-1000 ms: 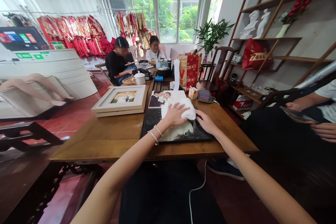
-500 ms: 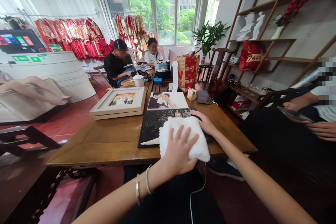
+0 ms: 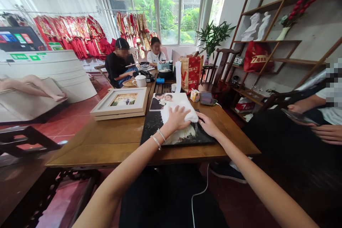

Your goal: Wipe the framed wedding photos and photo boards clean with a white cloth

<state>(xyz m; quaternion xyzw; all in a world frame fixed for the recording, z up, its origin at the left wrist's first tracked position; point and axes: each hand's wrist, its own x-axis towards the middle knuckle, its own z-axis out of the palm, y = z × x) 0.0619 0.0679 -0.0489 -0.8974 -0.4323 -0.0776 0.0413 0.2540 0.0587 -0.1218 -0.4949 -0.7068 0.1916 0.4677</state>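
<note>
A large dark photo print (image 3: 155, 123) lies flat on the wooden table (image 3: 112, 142) in front of me. My left hand (image 3: 177, 118) presses a white cloth (image 3: 187, 110) onto the far part of the print, fingers spread flat over the cloth. My right hand (image 3: 208, 125) rests on the print's right edge, fingers laid flat, holding it down. A second photo print (image 3: 157, 100) lies just beyond the cloth.
A stack of pale framed pictures (image 3: 121, 101) sits to the left on the table. A red bag (image 3: 191, 71), a small box (image 3: 196, 95) and a teapot (image 3: 141, 80) stand farther back. Two people sit at the far end; another person's hands (image 3: 324, 131) are at my right.
My left hand has pushed the white cloth from the print's near edge back up to its far part. My right hand has stayed on the right edge.
</note>
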